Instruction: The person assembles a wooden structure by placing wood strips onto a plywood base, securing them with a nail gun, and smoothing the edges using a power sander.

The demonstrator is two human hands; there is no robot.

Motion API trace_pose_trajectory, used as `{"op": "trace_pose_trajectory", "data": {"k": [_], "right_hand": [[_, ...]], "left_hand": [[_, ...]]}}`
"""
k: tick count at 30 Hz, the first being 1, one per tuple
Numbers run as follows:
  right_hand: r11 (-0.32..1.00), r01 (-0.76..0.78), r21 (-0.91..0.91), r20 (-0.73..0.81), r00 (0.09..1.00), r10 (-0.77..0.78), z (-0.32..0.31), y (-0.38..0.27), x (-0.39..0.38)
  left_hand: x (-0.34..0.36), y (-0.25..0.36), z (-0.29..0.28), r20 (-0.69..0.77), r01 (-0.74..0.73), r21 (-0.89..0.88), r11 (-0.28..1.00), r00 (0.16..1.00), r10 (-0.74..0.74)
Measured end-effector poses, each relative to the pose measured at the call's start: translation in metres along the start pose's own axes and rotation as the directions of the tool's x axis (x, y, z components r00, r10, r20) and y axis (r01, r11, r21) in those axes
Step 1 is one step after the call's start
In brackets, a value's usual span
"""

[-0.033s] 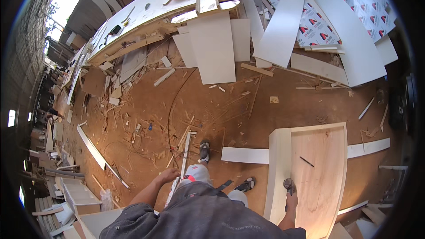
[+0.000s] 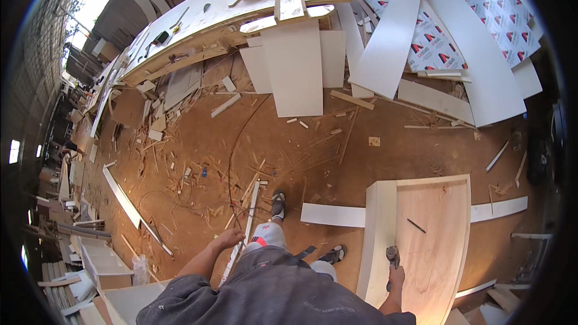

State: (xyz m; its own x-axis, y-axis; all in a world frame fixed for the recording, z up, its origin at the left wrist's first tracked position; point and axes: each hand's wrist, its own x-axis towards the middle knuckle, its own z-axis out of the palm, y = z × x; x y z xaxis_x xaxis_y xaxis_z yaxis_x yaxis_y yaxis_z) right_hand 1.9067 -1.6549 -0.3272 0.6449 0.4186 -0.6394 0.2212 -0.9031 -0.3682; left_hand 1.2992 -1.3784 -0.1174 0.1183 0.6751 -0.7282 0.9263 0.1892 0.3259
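My right hand (image 2: pixel 395 278) is closed round a hammer (image 2: pixel 392 257), its dark head pointing away from me. Beneath it lies a pale wooden box-like frame (image 2: pixel 380 222) with a recessed plywood panel (image 2: pixel 432 253). A thin dark stick (image 2: pixel 416 225) rests on that panel. My left hand (image 2: pixel 230 239) hangs beside my left leg with its fingers curled inward; whatever may be inside them is hidden. Two white board lengths show at the frame's sides, one on the left (image 2: pixel 333 214) and one on the right (image 2: pixel 500 209).
Wood scraps and a dark cable (image 2: pixel 232 162) litter the brown floor. At the far side stands a long white-topped workbench (image 2: pixel 220 9), with white boards (image 2: pixel 292 69) leaning on it. More boards (image 2: pixel 388 36) lean at the far right. A white strip (image 2: pixel 122 195) lies to the left.
The hammer has tipped, so its head and neck show more lengthwise above my right hand. The view has shifted slightly; my left hand stays by my leg.
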Motion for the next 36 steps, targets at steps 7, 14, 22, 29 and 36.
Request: {"op": "trace_pose_trajectory", "data": {"k": [7, 14, 22, 29, 36], "right_hand": [[0.898, -0.106, 0.427, -0.028, 0.991, 0.13, 0.015, -0.081, -0.032], [0.982, 0.177, -0.063, -0.116, 0.976, -0.183, 0.1, -0.386, -0.158], [0.824, 0.486, 0.292, 0.276, 0.782, -0.559, 0.217, -0.704, -0.113], [0.605, 0.636, 0.479, 0.432, 0.429, -0.793, 0.247, -1.022, -0.191], [0.242, 0.932, 0.271, 0.334, 0.145, -0.931, 0.34, -1.265, -0.19]], "left_hand": [[0.117, -0.054, -0.074, 0.133, -0.179, 0.003, 0.984, 0.975, 0.177], [0.251, -0.1, -0.235, -0.214, -0.331, -0.303, 0.894, 0.938, 0.275], [0.237, -0.243, -0.326, -0.363, -0.144, -0.678, 0.721, 0.918, -0.158], [0.219, -0.36, -0.25, -0.274, 0.056, -0.871, 0.488, 0.769, -0.577], [0.252, -0.331, -0.297, 0.04, 0.183, -0.938, 0.294, 0.901, -0.432]]}}
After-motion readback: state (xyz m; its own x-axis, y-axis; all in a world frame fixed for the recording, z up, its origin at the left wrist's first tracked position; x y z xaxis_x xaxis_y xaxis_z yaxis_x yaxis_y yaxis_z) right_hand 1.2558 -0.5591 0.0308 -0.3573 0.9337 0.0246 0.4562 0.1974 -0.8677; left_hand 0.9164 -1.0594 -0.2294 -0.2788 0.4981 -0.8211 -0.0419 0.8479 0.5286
